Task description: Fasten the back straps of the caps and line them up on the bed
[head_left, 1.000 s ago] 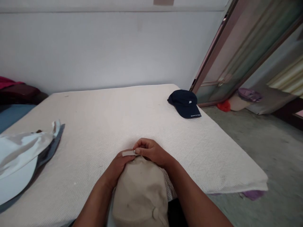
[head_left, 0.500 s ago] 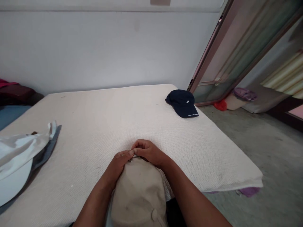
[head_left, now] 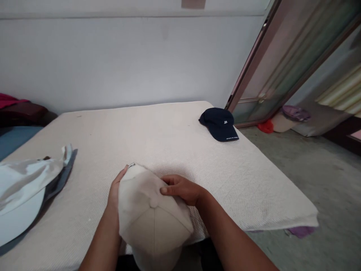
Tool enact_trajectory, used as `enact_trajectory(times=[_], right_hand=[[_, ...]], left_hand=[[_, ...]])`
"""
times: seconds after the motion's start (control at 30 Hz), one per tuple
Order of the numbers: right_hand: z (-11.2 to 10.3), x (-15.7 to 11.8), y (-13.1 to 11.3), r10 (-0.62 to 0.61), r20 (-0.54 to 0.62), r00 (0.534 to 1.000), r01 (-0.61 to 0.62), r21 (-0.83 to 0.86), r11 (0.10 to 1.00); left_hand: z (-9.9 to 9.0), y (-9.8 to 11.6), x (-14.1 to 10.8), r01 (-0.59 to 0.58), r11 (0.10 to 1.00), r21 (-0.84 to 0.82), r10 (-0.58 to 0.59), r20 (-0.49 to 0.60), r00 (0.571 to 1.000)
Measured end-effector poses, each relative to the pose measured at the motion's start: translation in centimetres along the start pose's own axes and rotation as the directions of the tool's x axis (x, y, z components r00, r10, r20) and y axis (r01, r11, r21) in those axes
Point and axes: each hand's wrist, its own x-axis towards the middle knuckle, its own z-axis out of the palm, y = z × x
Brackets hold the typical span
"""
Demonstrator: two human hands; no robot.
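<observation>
Half a second ago both hands met at the strap end of the beige cap; now they are apart, one on either side of it. The cap has turned so that its crown, with the top button, faces up, and its clasp shows at the far left. The cap is held at the near edge of the desk, left of the middle, with its lower part reaching past that edge.

The left hand stands fairly upright along the cap's left side, its forearm rising from the near edge; its fingers are partly hidden, so I cannot tell how tightly they close. The right hand comes in from the right, forearm slanting, with its thumb on the crown and its fingers bent, pinching the cloth.

The navy cap lies unmoved by the far right corner.
</observation>
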Motion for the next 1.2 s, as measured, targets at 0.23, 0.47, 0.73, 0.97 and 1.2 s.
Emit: enact_trajectory(times=[0.23,0.47,0.73,0.97,1.2], right_hand=[[-1.2,0.3,0.4,-0.096,-0.201,0.975,0.144,0.240,0.960],[-2.0,0.4,0.1,-0.270,-0.392,0.880,0.405,0.322,0.856],[-2.4,-1.6,-0.8,-0.291,-0.251,0.923,0.351,0.243,0.904],[-2.6,-2.4,-0.5,-0.320,-0.144,0.936,0.349,0.288,0.892],[-1.7,-2.3,-0.9,-0.304,0.020,0.952,0.287,0.276,0.917]], left_hand=[[0.5,-0.7,-0.2,-0.083,0.996,-0.033,0.083,-0.005,0.997],[1.5,-1.6,-0.6,0.074,0.997,-0.015,-0.073,0.066,0.995],[2.5,-1.8,-2.4,-0.229,0.973,0.029,0.228,0.021,0.973],[1.4,-2.1,-2.4,-0.252,0.967,-0.034,0.251,0.267,0.930],[0.5,-2.9,-1.5,-0.163,0.986,0.023,0.149,0.295,0.944]])
